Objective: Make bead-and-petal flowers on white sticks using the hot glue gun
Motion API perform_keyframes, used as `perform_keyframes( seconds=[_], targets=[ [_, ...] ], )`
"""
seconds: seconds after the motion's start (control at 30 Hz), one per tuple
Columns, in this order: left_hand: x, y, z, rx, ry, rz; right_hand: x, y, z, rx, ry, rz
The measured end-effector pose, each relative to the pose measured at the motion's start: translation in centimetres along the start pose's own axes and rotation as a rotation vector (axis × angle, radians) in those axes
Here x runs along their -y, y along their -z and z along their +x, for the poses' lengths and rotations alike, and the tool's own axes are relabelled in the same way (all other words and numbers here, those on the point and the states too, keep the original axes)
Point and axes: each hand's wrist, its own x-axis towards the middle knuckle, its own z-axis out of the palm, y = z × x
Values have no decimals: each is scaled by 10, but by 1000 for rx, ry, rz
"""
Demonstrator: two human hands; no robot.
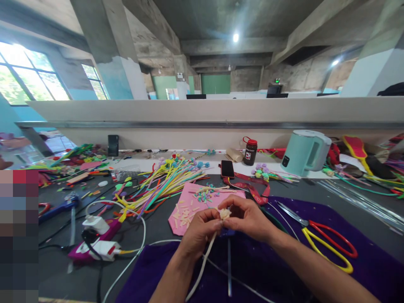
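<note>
Both hands meet over the pink sheet's near edge, around a small cream fluffy flower [225, 213] that looks made of chenille stem pieces. My left hand [202, 227] pinches it from the left near its base. A cream chenille stem [203, 263] hangs below that hand. My right hand [248, 216] holds the flower's right side between thumb and fingers. Beneath the hands a clear stick [229, 269] points down from a blue object, mostly hidden. The pink sheet [175, 223] carries short cream pieces [186, 216] and small coloured pieces [206, 193].
Red-and-yellow scissors [328, 244] lie open on dark purple cloth [322, 210] at right. A power strip [94, 244] with cables and a blue glue gun [63, 206] lie left. Behind are chenille stems [164, 181], a phone [227, 169], a bottle [250, 152] and a kettle [303, 151].
</note>
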Motion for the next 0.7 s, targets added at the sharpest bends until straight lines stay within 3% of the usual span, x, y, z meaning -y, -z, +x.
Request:
perform_keyframes(
  seconds=[0.27, 0.5, 0.7],
  targets=[
    [-2, -5, -1, -14, 4, -64, -1, 0, -1, -6, 11, -41],
    [-7, -3, 1, -45, 48, -201, 2, 18, 6, -98, 65, -226],
    [-5, 0, 5, -87, 42, -183, 14, 19, -3, -176, 41, -132]
  ],
)
